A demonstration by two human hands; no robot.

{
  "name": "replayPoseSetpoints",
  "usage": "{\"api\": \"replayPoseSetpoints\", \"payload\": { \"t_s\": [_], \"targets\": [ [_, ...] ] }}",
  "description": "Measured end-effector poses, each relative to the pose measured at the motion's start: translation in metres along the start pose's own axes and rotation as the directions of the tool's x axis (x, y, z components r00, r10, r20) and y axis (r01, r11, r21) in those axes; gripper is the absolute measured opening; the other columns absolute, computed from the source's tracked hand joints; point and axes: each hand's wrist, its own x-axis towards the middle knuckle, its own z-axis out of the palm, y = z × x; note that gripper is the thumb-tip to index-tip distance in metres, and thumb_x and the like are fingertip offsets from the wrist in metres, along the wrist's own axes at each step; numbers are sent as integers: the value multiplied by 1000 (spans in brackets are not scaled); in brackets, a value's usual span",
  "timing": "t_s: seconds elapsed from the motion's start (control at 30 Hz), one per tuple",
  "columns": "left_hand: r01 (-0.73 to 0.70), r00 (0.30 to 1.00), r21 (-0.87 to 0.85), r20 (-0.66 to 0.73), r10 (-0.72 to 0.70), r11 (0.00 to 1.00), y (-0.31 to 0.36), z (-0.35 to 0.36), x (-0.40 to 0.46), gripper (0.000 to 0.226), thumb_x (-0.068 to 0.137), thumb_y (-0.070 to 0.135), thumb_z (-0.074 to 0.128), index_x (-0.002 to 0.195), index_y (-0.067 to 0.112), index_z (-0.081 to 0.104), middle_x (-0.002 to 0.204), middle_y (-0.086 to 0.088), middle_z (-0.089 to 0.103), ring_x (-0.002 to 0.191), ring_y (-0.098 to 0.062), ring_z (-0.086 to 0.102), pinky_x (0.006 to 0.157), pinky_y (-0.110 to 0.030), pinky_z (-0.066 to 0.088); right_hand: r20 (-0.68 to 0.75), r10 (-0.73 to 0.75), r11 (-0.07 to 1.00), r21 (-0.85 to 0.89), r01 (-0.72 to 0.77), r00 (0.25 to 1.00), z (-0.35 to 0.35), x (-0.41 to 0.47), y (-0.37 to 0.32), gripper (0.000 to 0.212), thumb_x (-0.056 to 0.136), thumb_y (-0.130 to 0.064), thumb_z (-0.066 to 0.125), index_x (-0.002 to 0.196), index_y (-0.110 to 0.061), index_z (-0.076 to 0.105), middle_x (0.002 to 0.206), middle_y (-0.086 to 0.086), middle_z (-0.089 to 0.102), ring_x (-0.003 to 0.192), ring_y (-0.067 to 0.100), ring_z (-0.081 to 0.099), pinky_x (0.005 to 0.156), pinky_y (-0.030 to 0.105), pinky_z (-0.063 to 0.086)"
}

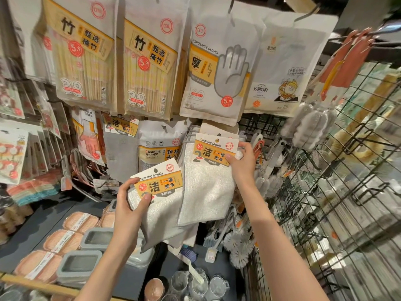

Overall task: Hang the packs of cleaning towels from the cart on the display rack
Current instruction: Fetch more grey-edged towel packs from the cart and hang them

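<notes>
Cleaning-towel packs sit in both hands, in front of the display rack. In the head view, the left hand (128, 205) grips the lower pack (160, 198) by the left edge of its card header, thumb pressed on the printed face and fingers curled behind; this pack tilts, its header's hang hole free and its white cloth drooping down to the right. The right hand (243, 164) pinches the upper pack (208, 181) at the right edge of its header, thumb on the front, holding it up against more hanging towel packs (217, 131) just behind. The upper pack's left cloth edge overlaps the lower pack's header corner, so the two touch. Left of them hangs a cleaning sponge bag (158, 146); directly above, a disposable gloves bag (217, 72) and bamboo chopstick bags (84, 57) crowd the upper row, their bottom edges just over the towel headers. A wire grid panel (338, 170) closes the right side, near the right forearm. Below the hands lie gray-lidded boxes (95, 237) and white brushes (238, 244) on the dark shelf (56, 216), with open room between the forearms.
</notes>
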Motion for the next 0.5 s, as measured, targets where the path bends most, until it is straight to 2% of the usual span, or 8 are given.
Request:
{"api": "replayPoseSetpoints", "payload": {
  "t_s": [0.1, 0.2, 0.33, 0.4, 0.5],
  "targets": [
    [14, 1000, -11, -9, -14, 1000, -1, -2, 1, 43, 90, 4, 62, 109, 42, 57, 123, -8, 62, 112, -35, 61, 96, -53, 49, -46, 13, 1000, -7, -14, 999, 2, 0, 5, 35, 84, -4, 65, 110, -21, 49, 106, -10, 53, 95, 5, 50, 79, 22, 40],
    [29, 1000, -15, -8, -30, 999, 0, -2, 1, 42, 91, 4, 62, 110, 42, 56, 125, -10, 60, 112, -36, 61, 95, -57, 48, -62, -6, 999, -41, 3, 998, 3, 4, 6, 35, 83, -5, 66, 112, -19, 50, 108, -9, 51, 98, 6, 49, 82, 22, 39],
    [7, 1000, -11, -2, -7, 1000, 1, -2, 3, 43, 90, 3, 62, 109, 42, 56, 126, -10, 59, 114, -35, 59, 96, -52, 49, -79, -73, 997, -36, 70, 994, 3, 9, 1, 49, 79, 2, 67, 107, -30, 41, 106, -10, 50, 90, -2, 50, 69, 10, 38],
    [-4, 1000, 1, -1, 4, 1000, 1, -4, 4, 43, 90, 3, 62, 109, 42, 56, 124, -8, 60, 114, -35, 59, 98, -55, 47, -51, -127, 985, -122, 120, 991, 6, 12, 1, 40, 80, 2, 65, 97, -29, 46, 107, -10, 52, 93, 3, 51, 64, 7, 35],
    [-28, 1000, 24, -10, 29, 999, 2, -6, 4, 43, 89, 2, 63, 109, 41, 57, 123, -2, 60, 116, -32, 57, 102, -58, 43, 13, -146, 962, -231, 145, 989, 9, 17, 6, 25, 85, -1, 61, 86, -25, 61, 110, -6, 51, 95, 5, 49, 66, 1, 34]
  ]
}}
